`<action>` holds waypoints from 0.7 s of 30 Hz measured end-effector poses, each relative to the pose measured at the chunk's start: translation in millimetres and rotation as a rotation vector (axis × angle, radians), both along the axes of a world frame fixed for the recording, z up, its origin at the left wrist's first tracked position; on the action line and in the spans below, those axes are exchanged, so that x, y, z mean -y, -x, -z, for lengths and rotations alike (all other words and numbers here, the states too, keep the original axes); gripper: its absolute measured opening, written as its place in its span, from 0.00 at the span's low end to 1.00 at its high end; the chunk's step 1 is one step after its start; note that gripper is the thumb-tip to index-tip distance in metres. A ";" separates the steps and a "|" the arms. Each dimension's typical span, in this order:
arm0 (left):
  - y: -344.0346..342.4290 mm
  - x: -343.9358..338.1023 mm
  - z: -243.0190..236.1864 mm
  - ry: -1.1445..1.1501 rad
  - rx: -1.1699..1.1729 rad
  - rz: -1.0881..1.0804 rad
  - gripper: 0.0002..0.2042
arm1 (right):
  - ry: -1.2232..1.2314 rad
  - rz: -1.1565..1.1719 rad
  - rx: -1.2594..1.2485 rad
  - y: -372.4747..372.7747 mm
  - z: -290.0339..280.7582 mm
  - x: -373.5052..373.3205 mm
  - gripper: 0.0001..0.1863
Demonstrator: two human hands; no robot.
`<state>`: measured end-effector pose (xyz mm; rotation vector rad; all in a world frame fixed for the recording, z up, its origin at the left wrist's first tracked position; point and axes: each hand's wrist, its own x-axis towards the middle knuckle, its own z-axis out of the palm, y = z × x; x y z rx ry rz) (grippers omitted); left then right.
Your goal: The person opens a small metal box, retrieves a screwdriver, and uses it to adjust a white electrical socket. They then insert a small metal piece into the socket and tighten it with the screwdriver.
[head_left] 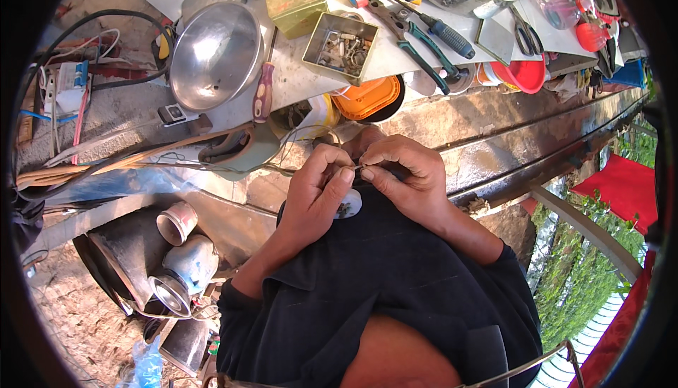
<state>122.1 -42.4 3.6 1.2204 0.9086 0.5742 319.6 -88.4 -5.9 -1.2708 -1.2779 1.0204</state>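
My left hand [316, 194] and my right hand [404, 170] meet fingertip to fingertip in front of my dark shirt. Both pinch a thin wire [358, 168] between thumb and forefinger. A small white round part [349, 206] sits just under my left thumb, against the shirt; how it joins the wire is hidden by the fingers. More thin wire loops away to the left toward the bench edge [296, 149].
The cluttered workbench [296, 87] beyond my hands holds a steel bowl [215, 56], a red-handled screwdriver [263, 92], an open tin of small metal parts [342, 45], pliers [424, 43], scissors [524, 36] and a red bowl [526, 75]. Cables and a power strip [67, 87] lie left; metal funnels [176, 261] below.
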 end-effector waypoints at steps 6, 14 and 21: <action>0.5 2.2 -5.6 -0.071 -0.054 0.018 0.06 | 0.023 0.001 -0.058 3.0 1.6 2.1 0.11; -1.9 0.5 -12.9 -0.148 -0.112 0.044 0.05 | -0.096 -0.099 0.126 -4.2 -2.0 0.8 0.12; -3.4 -1.2 -15.7 -0.148 -0.154 0.099 0.08 | -0.122 -0.067 0.119 -5.6 0.6 1.4 0.12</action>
